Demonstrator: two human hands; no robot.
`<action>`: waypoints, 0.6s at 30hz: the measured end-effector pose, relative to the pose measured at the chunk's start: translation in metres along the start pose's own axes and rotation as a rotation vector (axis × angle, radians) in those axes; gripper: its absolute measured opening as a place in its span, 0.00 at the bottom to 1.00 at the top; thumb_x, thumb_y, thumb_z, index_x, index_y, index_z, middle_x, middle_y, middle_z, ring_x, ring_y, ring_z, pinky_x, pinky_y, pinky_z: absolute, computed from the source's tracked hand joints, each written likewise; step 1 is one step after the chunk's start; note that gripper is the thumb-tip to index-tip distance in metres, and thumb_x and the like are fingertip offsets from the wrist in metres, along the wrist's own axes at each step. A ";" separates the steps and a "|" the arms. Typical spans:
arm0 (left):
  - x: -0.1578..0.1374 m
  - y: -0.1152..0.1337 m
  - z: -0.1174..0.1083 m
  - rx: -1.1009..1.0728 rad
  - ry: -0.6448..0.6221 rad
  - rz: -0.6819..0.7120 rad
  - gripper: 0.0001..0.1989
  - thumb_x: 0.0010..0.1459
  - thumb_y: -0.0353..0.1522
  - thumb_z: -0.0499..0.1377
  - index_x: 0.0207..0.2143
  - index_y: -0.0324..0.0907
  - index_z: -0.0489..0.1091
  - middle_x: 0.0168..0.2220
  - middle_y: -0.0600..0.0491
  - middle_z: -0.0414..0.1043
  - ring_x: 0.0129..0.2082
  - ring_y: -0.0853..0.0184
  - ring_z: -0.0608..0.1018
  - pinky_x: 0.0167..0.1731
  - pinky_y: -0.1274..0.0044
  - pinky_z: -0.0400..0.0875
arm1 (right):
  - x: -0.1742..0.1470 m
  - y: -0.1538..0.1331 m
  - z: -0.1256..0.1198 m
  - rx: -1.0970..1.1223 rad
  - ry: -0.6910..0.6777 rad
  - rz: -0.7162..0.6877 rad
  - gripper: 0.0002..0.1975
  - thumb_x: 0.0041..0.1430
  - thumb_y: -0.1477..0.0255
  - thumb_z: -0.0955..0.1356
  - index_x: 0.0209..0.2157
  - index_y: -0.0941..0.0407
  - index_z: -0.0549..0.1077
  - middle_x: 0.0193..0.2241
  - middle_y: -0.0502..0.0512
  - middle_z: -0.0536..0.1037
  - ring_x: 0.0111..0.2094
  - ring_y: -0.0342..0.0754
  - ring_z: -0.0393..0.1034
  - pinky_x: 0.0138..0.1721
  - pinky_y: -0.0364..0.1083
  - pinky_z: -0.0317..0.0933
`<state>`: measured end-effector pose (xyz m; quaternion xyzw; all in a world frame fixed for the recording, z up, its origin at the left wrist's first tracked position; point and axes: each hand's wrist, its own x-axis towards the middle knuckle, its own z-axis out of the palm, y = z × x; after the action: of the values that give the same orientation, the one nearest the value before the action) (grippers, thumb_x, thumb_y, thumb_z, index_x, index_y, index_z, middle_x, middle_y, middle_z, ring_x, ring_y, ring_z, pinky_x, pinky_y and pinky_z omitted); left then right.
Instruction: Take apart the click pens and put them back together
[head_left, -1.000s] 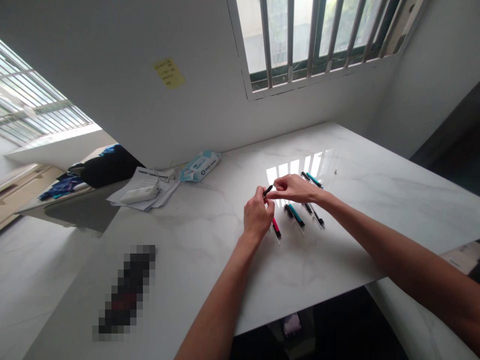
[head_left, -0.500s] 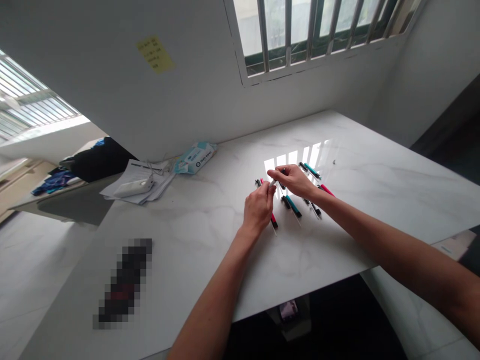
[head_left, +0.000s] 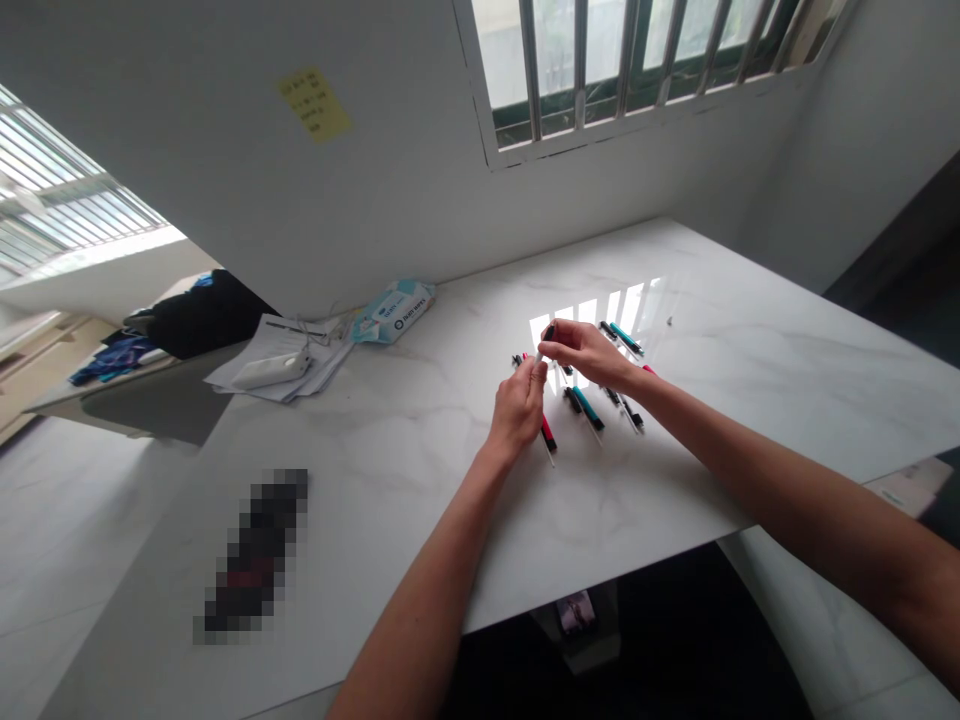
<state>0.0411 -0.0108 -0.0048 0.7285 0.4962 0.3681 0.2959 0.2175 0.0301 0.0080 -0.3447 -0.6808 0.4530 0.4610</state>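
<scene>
Upright between my hands is a pen [head_left: 539, 353] with a pale barrel and a dark upper end. My left hand [head_left: 519, 402] is closed around its lower part. The fingers of my right hand [head_left: 576, 349] pinch the dark end. Below them on the table, a red pen part [head_left: 549, 433] lies beside a thin white refill, partly covered by my left hand. A teal pen part [head_left: 587, 408] rests to the right, next to a black piece. Another teal pen part [head_left: 625, 338] sits beyond my right hand, and more black parts [head_left: 634, 414] lie under my right forearm.
A wet-wipe pack [head_left: 395, 311] and papers [head_left: 324, 365] with a white device [head_left: 271, 369] lie at the table's back left. A pixelated dark object [head_left: 259, 550] is at the front left. The wall [head_left: 420, 200] borders the white marbled table [head_left: 390, 480] at the back.
My right hand has turned, and its fingers now sit at the pen's dark upper end, which shows more clearly. The left hand keeps its grip. The view has shifted slightly.
</scene>
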 end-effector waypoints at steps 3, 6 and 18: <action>0.001 0.001 -0.002 -0.059 -0.031 -0.017 0.21 0.74 0.47 0.47 0.34 0.44 0.65 0.28 0.55 0.66 0.30 0.66 0.70 0.33 0.75 0.61 | -0.001 0.000 0.002 0.062 0.013 -0.005 0.25 0.53 0.48 0.78 0.32 0.55 0.72 0.28 0.49 0.72 0.30 0.44 0.64 0.32 0.45 0.59; 0.002 0.002 -0.002 -0.138 -0.103 -0.034 0.16 0.71 0.44 0.52 0.33 0.44 0.62 0.28 0.57 0.61 0.28 0.68 0.65 0.31 0.75 0.59 | -0.002 -0.001 0.003 0.155 0.018 0.004 0.22 0.51 0.53 0.80 0.32 0.56 0.74 0.28 0.49 0.74 0.31 0.45 0.68 0.34 0.45 0.62; 0.001 0.006 0.004 -0.343 -0.081 -0.103 0.16 0.52 0.31 0.60 0.27 0.45 0.50 0.25 0.60 0.47 0.26 0.71 0.53 0.28 0.76 0.52 | -0.005 0.000 0.003 0.249 0.026 0.004 0.20 0.54 0.62 0.79 0.47 0.54 0.79 0.33 0.51 0.81 0.35 0.48 0.76 0.43 0.50 0.71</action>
<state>0.0473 -0.0119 -0.0017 0.6551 0.4505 0.4022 0.4540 0.2160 0.0245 0.0063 -0.2921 -0.6126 0.5303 0.5081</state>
